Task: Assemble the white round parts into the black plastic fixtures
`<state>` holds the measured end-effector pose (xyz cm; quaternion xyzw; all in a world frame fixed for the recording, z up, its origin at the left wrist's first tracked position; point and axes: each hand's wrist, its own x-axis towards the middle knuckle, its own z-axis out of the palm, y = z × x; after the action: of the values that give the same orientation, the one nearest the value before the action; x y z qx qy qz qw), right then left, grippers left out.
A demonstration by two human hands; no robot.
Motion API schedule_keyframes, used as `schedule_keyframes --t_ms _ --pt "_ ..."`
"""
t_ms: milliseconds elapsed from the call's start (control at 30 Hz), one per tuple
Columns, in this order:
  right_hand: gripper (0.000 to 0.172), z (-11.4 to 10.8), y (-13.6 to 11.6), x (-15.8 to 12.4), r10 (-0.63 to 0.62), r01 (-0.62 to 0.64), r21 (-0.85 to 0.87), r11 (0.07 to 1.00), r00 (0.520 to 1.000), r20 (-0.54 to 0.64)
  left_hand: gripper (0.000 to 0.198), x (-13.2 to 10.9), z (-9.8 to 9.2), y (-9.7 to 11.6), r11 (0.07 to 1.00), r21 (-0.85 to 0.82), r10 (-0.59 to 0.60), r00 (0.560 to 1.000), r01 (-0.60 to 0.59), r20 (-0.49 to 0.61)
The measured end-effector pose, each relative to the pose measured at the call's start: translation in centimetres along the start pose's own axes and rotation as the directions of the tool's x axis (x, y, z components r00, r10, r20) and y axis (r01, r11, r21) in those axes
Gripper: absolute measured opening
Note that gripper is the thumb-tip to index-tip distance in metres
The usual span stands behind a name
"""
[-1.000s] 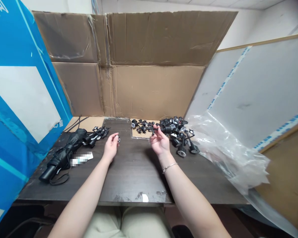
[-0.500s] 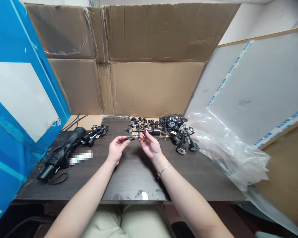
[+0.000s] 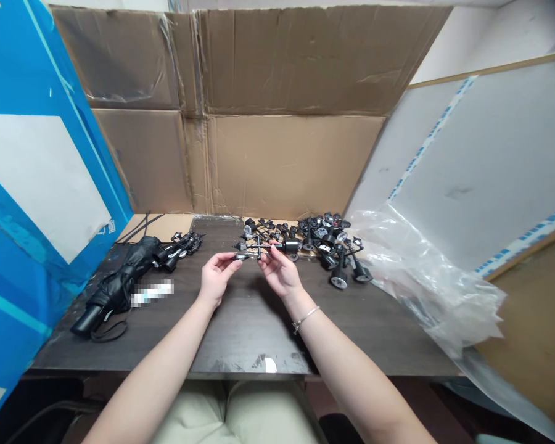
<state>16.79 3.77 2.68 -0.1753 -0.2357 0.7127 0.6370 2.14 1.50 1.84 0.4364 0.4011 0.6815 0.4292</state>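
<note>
Seen from the left: a blue-and-white printed panel (image 3: 28,185) stands upright along the edge of the dark wood-grain surface (image 3: 254,333). On the surface lie a folded black umbrella (image 3: 115,290), a white strip with a blurred label (image 3: 152,293), and, just beyond them, a small cluster of black plastic fittings (image 3: 178,248). At centre, the left hand (image 3: 217,280) and right hand (image 3: 280,271) are raised just above the surface, palms turned toward each other. The fingertips of both pinch a single cross-shaped black plastic fitting (image 3: 268,246) with a cylindrical end, held between them and apart from the others. A thin bracelet (image 3: 305,319) circles the right wrist. To the right lies a larger tangled heap of black fittings (image 3: 328,240), many of them upright on round bases. This heap holds far more pieces than the left cluster. Further right, a crumpled clear plastic sheet (image 3: 425,277) drapes over the surface edge, beside a white board with blue-taped seams (image 3: 472,154).
</note>
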Motion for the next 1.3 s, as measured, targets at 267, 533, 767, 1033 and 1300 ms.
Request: schedule_keyframes --t_ms 267,533,767,1033,1300 --pt "0.02 0.1 0.0 -0.1 0.01 -0.01 -0.001 1.0 1.0 0.014 0.036 -0.2 0.0 0.0 0.999 0.049 -0.007 0.999 0.005 0.053" --pt "0.023 0.2 0.1 -0.1 -0.014 0.015 -0.037 0.999 0.999 0.029 0.036 -0.3 0.0 0.0 1.0 0.006 -0.013 0.998 0.013 0.059" --pt "0.025 0.6 0.5 -0.2 -0.046 0.052 -0.09 0.995 0.997 0.066 0.032 -0.4 0.2 -0.1 0.999 -0.015 -0.032 0.998 0.032 0.054" --pt "0.028 0.0 1.2 0.3 -0.148 0.156 -0.226 0.962 0.988 0.052 0.034 -0.6 0.8 -1.1 0.962 -0.18 -0.206 0.978 0.207 0.021" --pt "0.031 -0.4 1.6 0.3 -0.23 0.296 -0.428 0.854 0.952 0.201 0.031 -0.9 1.1 -0.5 0.887 -0.318 -0.343 0.939 0.335 0.033"
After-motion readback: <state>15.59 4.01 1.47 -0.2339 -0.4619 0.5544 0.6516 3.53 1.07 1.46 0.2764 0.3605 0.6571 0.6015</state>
